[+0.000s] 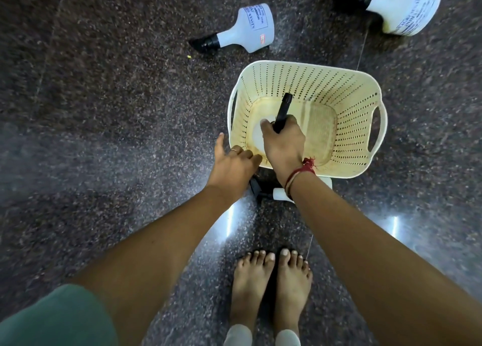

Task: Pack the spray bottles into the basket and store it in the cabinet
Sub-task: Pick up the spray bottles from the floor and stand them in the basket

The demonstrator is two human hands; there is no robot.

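Looking down, I take the scene from the left. My left hand (232, 160) hangs loose and spread, holding nothing, its fingertips at the near-left corner of the basket (365, 84), beside the rim; I cannot say for sure that they touch it. A pale ring sits on one finger. Next comes my right hand (283, 142), reaching down inside the basket and clenched round the black trigger head of a spray bottle (283, 109). That bottle stands nearly upright, its long axis pointing up at the camera, its white body mostly hidden under my fist, base at the near-left of the basket floor. A red thread circles that wrist.

The basket is cream plastic, rounded-rectangular, walls pierced with rows of small holes, a slot handle cut in each end, its floor stained yellowish.

A second bottle (280, 193) lies on the floor (104, 110) against the basket's near edge, under my right wrist, so either hand is close to it. Beyond the far edge, a third bottle (242, 32) lies on its side, black nozzle pointing left. Further right, near the far-right corner, a fourth bottle (401, 9) lies likewise, nozzle left. Both are smooth white plastic with flared bases and printed labels. The floor is dark polished speckled stone.
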